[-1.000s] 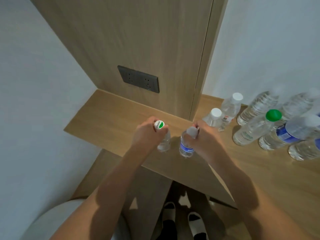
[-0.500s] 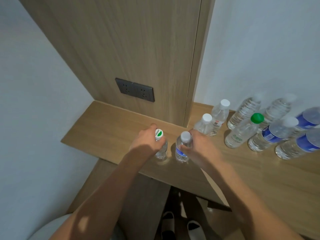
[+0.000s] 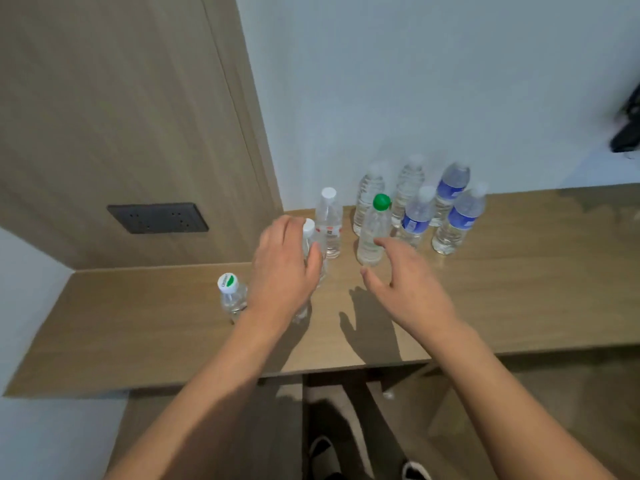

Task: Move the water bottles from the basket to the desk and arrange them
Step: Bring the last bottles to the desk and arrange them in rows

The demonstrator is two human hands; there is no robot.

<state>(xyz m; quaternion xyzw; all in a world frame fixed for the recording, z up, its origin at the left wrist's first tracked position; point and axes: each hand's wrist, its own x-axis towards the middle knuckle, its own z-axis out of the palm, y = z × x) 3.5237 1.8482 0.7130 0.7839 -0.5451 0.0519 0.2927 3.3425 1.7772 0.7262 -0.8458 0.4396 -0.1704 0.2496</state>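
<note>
Several clear water bottles stand on the wooden desk (image 3: 138,323). My left hand (image 3: 284,268) curls round a white-capped bottle (image 3: 309,227), thumb across its body. Under that wrist only the base of another bottle (image 3: 300,315) shows. A short bottle with a green-and-white cap (image 3: 229,292) stands free to the left. My right hand (image 3: 405,285) hovers with spread fingers, holding nothing, just beside the green-capped bottle (image 3: 373,233). Behind stand a taller white-capped bottle (image 3: 329,223) and a cluster by the wall, some with blue labels (image 3: 457,216). No basket is in view.
A wooden panel with a dark socket plate (image 3: 157,218) rises behind the desk's left part. The white wall backs the bottles on the right. A dark object (image 3: 627,129) hangs at the far right. My feet show below the desk's front edge.
Both hands let go of the two small bottles and moved right and back. The left hand now wraps the white-capped bottle; the right hand has opened near the green-capped one. The view swung right.
</note>
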